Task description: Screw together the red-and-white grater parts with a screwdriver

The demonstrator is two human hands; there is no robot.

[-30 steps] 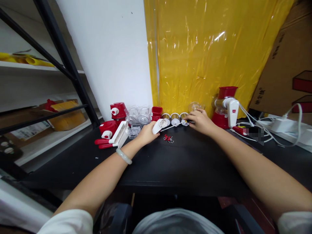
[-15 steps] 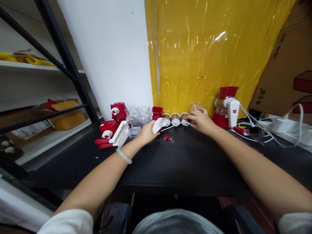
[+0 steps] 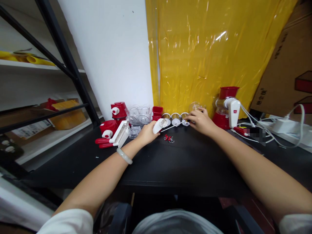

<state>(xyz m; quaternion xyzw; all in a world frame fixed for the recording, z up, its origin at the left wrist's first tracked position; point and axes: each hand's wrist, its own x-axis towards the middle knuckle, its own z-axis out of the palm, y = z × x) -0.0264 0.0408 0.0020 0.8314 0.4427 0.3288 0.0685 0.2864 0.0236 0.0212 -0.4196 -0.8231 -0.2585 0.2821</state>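
Note:
My left hand (image 3: pixel 146 134) is closed round a white plastic handle piece (image 3: pixel 159 125) at the back of the black table (image 3: pixel 185 159). A thin metal rod (image 3: pixel 172 126) runs from that piece toward my right hand (image 3: pixel 201 121). My right hand pinches the rod's far end beside three small metal drums (image 3: pixel 175 118) lined up against the yellow sheet. A clear round part (image 3: pixel 194 106) sits just behind my right hand. Tiny red and metal bits (image 3: pixel 168 138) lie on the table between my hands.
Red and white appliance parts (image 3: pixel 112 131) and clear plastic cups (image 3: pixel 138 114) are piled at the left. An assembled red and white grinder (image 3: pixel 226 105) stands at the right, with white cables and a power strip (image 3: pixel 284 126). A black metal shelf frame (image 3: pixel 65 61) rises left; cardboard boxes (image 3: pixel 287 68) stand right.

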